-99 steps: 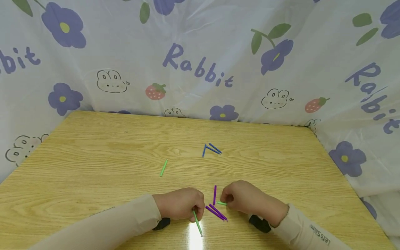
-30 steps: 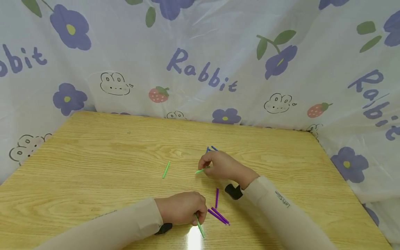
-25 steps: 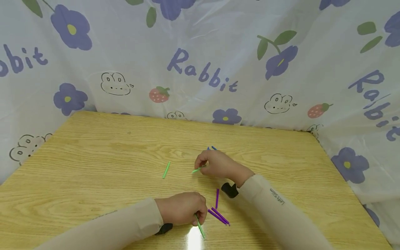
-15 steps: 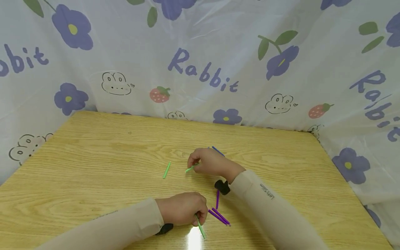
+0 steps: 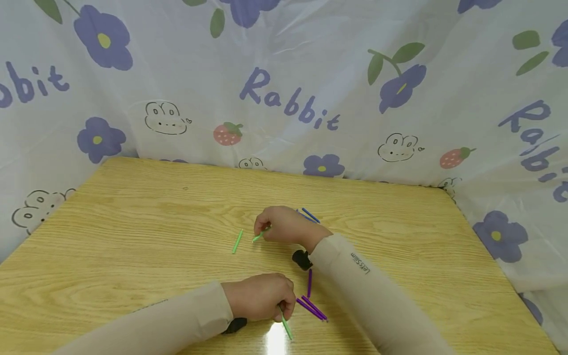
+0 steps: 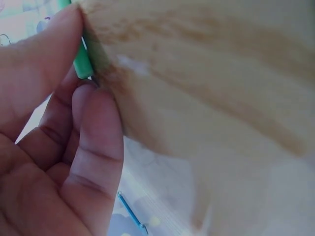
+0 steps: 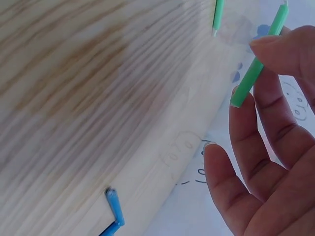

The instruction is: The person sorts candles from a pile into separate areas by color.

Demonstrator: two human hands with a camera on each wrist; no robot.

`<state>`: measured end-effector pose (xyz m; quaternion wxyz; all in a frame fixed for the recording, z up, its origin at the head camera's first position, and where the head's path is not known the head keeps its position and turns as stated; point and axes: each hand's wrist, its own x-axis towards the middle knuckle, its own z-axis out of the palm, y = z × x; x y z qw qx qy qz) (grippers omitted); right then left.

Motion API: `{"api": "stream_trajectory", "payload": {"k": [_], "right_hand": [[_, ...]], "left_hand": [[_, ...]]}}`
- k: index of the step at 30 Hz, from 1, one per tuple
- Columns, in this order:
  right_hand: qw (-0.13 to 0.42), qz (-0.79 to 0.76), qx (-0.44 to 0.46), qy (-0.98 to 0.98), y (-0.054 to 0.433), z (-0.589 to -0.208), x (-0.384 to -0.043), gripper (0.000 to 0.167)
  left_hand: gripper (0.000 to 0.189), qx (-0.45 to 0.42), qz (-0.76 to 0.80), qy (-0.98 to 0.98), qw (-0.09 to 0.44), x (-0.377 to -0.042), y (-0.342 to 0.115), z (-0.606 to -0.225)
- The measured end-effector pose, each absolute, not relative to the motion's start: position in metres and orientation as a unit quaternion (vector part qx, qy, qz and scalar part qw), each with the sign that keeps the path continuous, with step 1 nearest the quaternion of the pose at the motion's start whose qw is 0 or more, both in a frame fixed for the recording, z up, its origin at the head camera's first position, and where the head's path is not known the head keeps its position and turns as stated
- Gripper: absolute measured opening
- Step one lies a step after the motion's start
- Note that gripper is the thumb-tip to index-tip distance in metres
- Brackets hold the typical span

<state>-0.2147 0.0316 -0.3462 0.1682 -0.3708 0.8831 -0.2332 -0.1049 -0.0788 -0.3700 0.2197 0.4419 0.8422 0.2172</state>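
My left hand (image 5: 262, 297), near the table's front, pinches a thin green candle (image 5: 286, 328) between thumb and fingers; in the left wrist view part of that candle (image 6: 82, 64) shows beneath the thumb. My right hand (image 5: 284, 225) holds a second green candle (image 7: 258, 66) with a white wick tip, seen in the right wrist view between thumb and fingers. Just left of the right hand, another green candle (image 5: 237, 241) lies on the table. Behind the right hand lie blue candles (image 5: 311, 215), partly hidden by it.
Several purple candles (image 5: 312, 308) lie on the wooden table (image 5: 155, 217) to the right of my left hand, below the right forearm. A white curtain (image 5: 186, 59) with flowers and rabbits hangs along the table's back and sides.
From beside the purple candles, my right hand has moved away from me and to the left with its green candle, coming close to the lying green one. The left hand has stayed nearly still.
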Motion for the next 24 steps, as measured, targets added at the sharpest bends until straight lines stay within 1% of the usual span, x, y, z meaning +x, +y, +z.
{"api": "stream_trajectory", "payload": {"k": [11,18,24], "right_hand": [[0.145,-0.196,-0.398,0.884,0.013,-0.356,-0.218,0.023],[0.134,-0.167,-0.406,0.889,0.004,-0.359,-0.22,0.024],[0.13,-0.152,-0.421,0.885,-0.002,-0.359,-0.219,0.019]], "left_hand": [[0.019,0.467,0.202,0.84,0.189,-0.106,-0.08,-0.372],[0.02,0.462,0.205,0.841,0.193,-0.105,-0.079,-0.372],[0.021,0.471,0.206,0.837,0.188,-0.106,-0.079,-0.371]]}}
